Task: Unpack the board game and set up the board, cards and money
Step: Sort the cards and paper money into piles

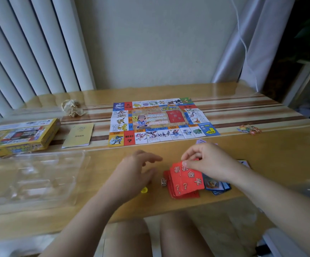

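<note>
Head view: the red cards [186, 179] sit near the front edge of the surface [261, 154], a couple lifted off the pile and pinched at their top corner by the right hand [206, 162]. The left hand [133, 169] is open, fingers loose, beside the die [163, 182]. Blue cards [217, 184] lie against the pile; the board [161, 121] lies unfolded behind. That corner pinch looks thin, so cards may slip and mix into the blue ones.

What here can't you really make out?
Head view only.
Mostly hidden: blue cards, under the red cards and right hand.
Half hidden: yellow piece, behind the left hand.
Cut off: yellow box, by the left edge.
Too small: print on the board.
</note>
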Action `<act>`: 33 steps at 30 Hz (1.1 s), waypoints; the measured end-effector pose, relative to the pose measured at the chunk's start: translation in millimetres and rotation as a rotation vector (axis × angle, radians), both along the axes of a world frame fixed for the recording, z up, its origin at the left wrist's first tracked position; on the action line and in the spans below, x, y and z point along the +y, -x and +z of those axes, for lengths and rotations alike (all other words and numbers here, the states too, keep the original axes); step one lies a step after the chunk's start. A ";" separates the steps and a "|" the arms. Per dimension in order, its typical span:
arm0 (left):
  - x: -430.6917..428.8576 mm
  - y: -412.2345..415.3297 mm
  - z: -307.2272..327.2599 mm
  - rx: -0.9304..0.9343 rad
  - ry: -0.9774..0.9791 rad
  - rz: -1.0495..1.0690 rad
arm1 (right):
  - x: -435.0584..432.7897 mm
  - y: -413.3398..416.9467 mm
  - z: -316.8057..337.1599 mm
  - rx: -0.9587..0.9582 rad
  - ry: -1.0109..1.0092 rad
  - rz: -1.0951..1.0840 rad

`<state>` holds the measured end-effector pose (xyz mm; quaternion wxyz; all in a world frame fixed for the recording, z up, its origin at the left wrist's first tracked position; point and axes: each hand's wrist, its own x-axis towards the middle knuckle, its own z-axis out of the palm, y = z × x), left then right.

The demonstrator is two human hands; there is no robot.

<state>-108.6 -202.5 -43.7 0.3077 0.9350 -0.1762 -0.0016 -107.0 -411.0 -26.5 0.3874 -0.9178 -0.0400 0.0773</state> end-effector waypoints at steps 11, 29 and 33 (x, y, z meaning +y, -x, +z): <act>-8.1 8.8 -29.5 -0.127 -0.280 -0.039 | 19.3 3.4 -30.4 -0.189 0.222 -0.060; 1.9 10.3 -25.7 -0.130 -0.372 -0.014 | -40.7 -75.1 15.4 0.134 0.607 -0.072; -5.4 8.7 -22.7 -0.127 -0.357 -0.029 | -37.0 -82.8 21.3 0.299 0.874 0.056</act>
